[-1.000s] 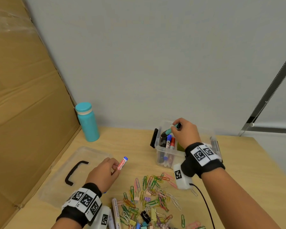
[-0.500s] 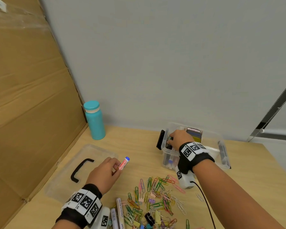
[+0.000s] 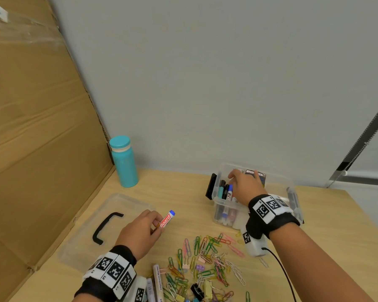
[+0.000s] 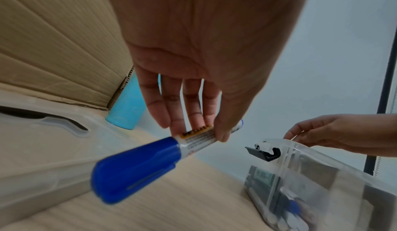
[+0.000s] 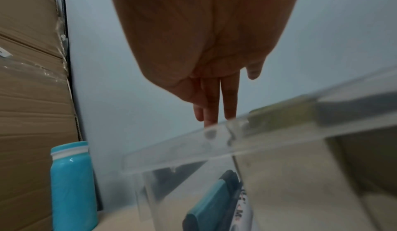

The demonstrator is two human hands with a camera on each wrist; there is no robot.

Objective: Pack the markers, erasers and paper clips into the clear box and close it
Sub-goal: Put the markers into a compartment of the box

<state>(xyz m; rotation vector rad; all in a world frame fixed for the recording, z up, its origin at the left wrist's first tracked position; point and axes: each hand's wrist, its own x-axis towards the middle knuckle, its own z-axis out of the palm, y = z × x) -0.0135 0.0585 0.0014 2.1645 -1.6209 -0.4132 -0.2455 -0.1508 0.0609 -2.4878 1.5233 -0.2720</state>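
Note:
The clear box (image 3: 279, 178) stands open at the back right of the table, with several markers upright in its left end, a teal marker (image 3: 221, 191) among them. My right hand (image 3: 241, 182) hovers over the box with straight fingers and holds nothing; the right wrist view shows its fingertips (image 5: 211, 121) just above the box rim (image 5: 193, 153). My left hand (image 3: 158, 221) pinches a whiteboard marker (image 3: 167, 220) above the table, left of the box; its blue cap (image 4: 137, 168) points back toward my wrist. Loose paper clips (image 3: 205, 258) lie in front of the box.
The clear lid (image 3: 122, 203) with a black handle (image 3: 105, 227) lies flat at the left. A teal bottle (image 3: 123, 162) stands in the back corner by a cardboard wall (image 3: 42, 127). More markers (image 3: 157, 282) and binder clips (image 3: 196, 288) lie at the near edge.
My right hand has lowered the teal marker into the box and let it go, and its fingers have straightened. My left hand keeps holding its marker in about the same place.

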